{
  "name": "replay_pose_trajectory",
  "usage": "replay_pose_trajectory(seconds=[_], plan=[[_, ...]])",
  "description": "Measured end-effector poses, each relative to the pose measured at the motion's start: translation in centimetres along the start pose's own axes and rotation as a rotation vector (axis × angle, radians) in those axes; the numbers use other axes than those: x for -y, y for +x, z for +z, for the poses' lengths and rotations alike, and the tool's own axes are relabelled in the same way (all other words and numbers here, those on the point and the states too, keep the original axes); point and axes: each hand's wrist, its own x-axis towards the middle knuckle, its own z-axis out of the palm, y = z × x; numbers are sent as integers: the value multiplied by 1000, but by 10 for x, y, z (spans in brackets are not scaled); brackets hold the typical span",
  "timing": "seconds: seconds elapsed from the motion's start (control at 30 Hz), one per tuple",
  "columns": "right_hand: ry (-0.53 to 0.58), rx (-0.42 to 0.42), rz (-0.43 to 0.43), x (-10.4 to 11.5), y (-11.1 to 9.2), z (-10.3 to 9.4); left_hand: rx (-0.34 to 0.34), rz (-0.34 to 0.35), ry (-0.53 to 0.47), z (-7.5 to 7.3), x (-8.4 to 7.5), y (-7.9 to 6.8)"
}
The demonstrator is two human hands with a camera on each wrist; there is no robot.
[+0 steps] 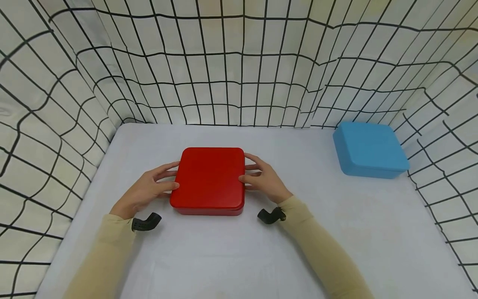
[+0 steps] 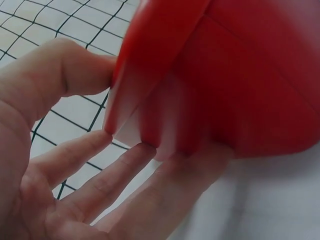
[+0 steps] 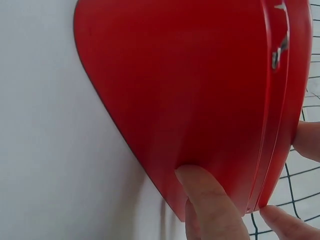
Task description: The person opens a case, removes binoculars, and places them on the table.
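A red lidded box [image 1: 210, 178], square with rounded corners, lies on the white table, left of the middle. My left hand [image 1: 143, 189] holds its left side, thumb at the lid's edge and the other fingertips against the side wall. From the opposite side my right hand [image 1: 265, 180] grips the box, its thumb likewise at the lid's edge. In the left wrist view the fingers [image 2: 107, 185] are spread along the red wall. Chipped paint shows along the lid rim in the right wrist view, where a finger [image 3: 207, 200] touches the side. The lid sits on the box.
A light blue box [image 1: 373, 151] stands at the table's back right, close to the mesh. Black wire grid [image 1: 242, 54] over white panels surrounds the table [image 1: 209, 257] at the back and both sides. A dark curved piece sticks out at each wrist.
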Motion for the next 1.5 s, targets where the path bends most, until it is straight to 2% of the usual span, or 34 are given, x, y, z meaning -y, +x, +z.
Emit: replay_pose_trajectory(seconds=[0.33,0.63,0.97,1.2,1.5], plan=[[27,17,-10,4,13,18,2,1,-2,-20,5,-6],[63,17,-10,6,18,27,-7,-14,-5,-30,7,-9],[83,43,-20,8,24,35,-8,-15,36,-42,7,-9],[79,30,-17,9,27,40,-17,-26,70,-49,9,-9],[57,30,-17,10,32,47,-21,-29,60,-56,16,-9]])
